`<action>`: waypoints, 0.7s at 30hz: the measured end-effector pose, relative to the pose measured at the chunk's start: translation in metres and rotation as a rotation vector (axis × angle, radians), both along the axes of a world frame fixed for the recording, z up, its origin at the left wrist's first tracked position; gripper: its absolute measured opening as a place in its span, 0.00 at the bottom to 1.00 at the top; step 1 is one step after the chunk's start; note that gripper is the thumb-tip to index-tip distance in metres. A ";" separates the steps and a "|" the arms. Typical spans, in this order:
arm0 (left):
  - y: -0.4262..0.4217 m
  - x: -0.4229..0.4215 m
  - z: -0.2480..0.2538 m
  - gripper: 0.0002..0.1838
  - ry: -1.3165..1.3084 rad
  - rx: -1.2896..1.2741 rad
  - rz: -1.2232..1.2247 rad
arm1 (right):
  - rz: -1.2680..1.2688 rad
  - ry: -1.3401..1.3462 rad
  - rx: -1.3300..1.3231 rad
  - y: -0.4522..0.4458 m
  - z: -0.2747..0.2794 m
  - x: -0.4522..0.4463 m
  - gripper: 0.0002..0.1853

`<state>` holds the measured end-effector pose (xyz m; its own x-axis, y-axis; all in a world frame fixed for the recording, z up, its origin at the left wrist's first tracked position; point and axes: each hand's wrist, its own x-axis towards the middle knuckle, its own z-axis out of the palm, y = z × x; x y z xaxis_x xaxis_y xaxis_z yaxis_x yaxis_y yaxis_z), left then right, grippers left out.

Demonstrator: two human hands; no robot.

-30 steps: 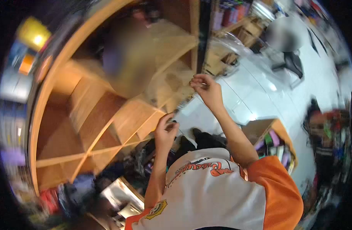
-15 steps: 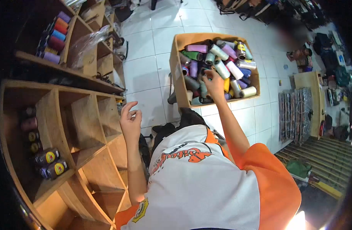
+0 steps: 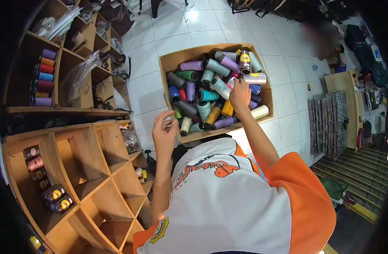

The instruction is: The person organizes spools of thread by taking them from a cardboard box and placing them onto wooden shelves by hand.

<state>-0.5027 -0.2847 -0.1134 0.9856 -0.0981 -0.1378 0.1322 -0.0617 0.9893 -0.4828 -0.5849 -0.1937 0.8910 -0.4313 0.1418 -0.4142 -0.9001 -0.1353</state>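
Note:
A cardboard box (image 3: 163, 80) full of thread spools in many colours sits in front of me. My right hand (image 3: 240, 94) reaches into its right half, with bent fingers closed round a white spool (image 3: 231, 83) that is mostly hidden behind them. Left of those fingers lies a pale grey-green spool (image 3: 220, 88); a silvery-white one (image 3: 255, 78) is just to the right. By the box's near left corner, my left hand (image 3: 165, 131) is raised with loosely bent fingers and nothing visible in it. Close to its fingertips is a green spool (image 3: 177, 112).
A wooden cubbyhole shelf (image 3: 86, 178) stands at my left, with several dark spools (image 3: 57, 198) in one compartment. Another shelf behind it holds a stack of coloured spools (image 3: 46, 78). Plastic-wrapped bundles (image 3: 328, 122) lean at the right, near a slatted rack (image 3: 354, 178).
The view has shifted, so the box appears further left. My right hand has moved rightward across the spools to the white one. My left hand is now nearer the box's corner.

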 end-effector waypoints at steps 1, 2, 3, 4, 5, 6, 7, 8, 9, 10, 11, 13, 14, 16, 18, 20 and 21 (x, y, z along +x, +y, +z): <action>-0.011 -0.001 -0.002 0.14 0.002 -0.015 -0.012 | -0.013 0.019 -0.066 -0.004 0.003 -0.002 0.21; -0.021 -0.001 -0.004 0.14 0.053 -0.053 -0.014 | 0.006 0.033 -0.092 -0.008 -0.002 -0.005 0.21; -0.030 -0.001 -0.008 0.14 0.079 -0.058 -0.039 | 0.023 0.045 -0.117 -0.011 -0.007 -0.006 0.22; -0.039 0.000 -0.013 0.14 0.103 -0.066 -0.062 | 0.042 0.055 -0.145 -0.016 -0.010 -0.007 0.22; -0.047 0.002 -0.015 0.14 0.125 -0.073 -0.083 | 0.060 0.015 -0.180 -0.020 -0.012 -0.008 0.21; -0.055 0.003 -0.015 0.14 0.126 -0.052 -0.109 | 0.078 -0.024 -0.216 -0.021 -0.009 -0.009 0.19; -0.062 0.004 -0.017 0.14 0.125 -0.043 -0.137 | 0.098 -0.063 -0.250 -0.021 -0.006 -0.011 0.18; -0.070 0.005 -0.020 0.14 0.123 -0.035 -0.163 | 0.069 0.028 -0.096 -0.020 -0.002 -0.014 0.25; -0.076 0.008 -0.023 0.15 0.120 -0.026 -0.192 | 0.051 0.007 0.057 -0.016 0.007 -0.016 0.26; -0.079 0.013 -0.025 0.21 0.257 -0.010 -0.293 | 0.033 -0.011 0.209 -0.013 0.015 -0.020 0.28; -0.085 0.016 -0.026 0.23 0.357 -0.096 -0.292 | 0.014 -0.028 0.363 -0.011 0.020 -0.025 0.30; -0.099 0.019 -0.025 0.28 0.555 -0.273 -0.283 | 0.030 0.002 0.768 -0.002 0.056 -0.029 0.31; -0.099 0.017 -0.032 0.34 0.607 -0.481 -0.310 | 0.070 0.001 1.008 0.007 0.075 -0.034 0.30; -0.106 0.014 -0.041 0.31 0.614 -0.648 -0.296 | 0.174 0.025 1.155 0.010 0.095 -0.040 0.28; -0.108 0.013 -0.054 0.29 0.575 -0.678 -0.236 | 0.058 -0.128 0.977 -0.014 0.079 -0.031 0.27; -0.102 0.010 -0.047 0.28 0.525 -0.608 -0.214 | -0.010 -0.209 0.702 -0.050 0.084 -0.018 0.27; -0.098 0.008 -0.045 0.27 0.499 -0.572 -0.197 | 0.151 -0.326 0.343 -0.080 0.064 -0.011 0.27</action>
